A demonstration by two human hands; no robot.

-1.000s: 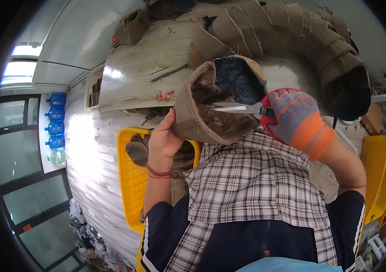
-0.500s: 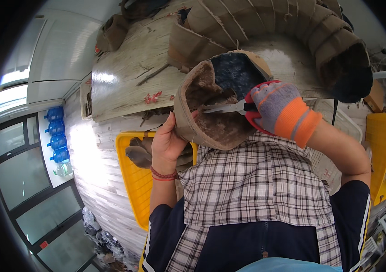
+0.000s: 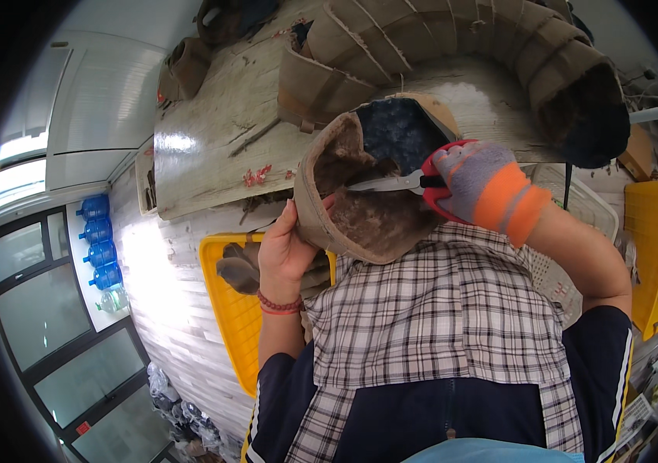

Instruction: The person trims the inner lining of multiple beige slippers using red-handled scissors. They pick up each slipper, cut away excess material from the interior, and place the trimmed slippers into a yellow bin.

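Inside the brown upper (image 3: 315,216), scissors (image 3: 387,184) perhaps touch lining (image 3: 387,224).

Your bare left hand (image 3: 285,253) is gripping with thumb (image 3: 285,219) upward; your gloved right hand (image 3: 477,184) is gripping, forearm (image 3: 576,251) slanting inward.

Scissor blades (image 3: 384,185) look smooth metal, the lining (image 3: 392,222) fuzzy.

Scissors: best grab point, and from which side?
Likely the red handles, from the right. The scissor blades point left across the brown lined piece's opening, so that side avoids the tips. The right grip holds them so.
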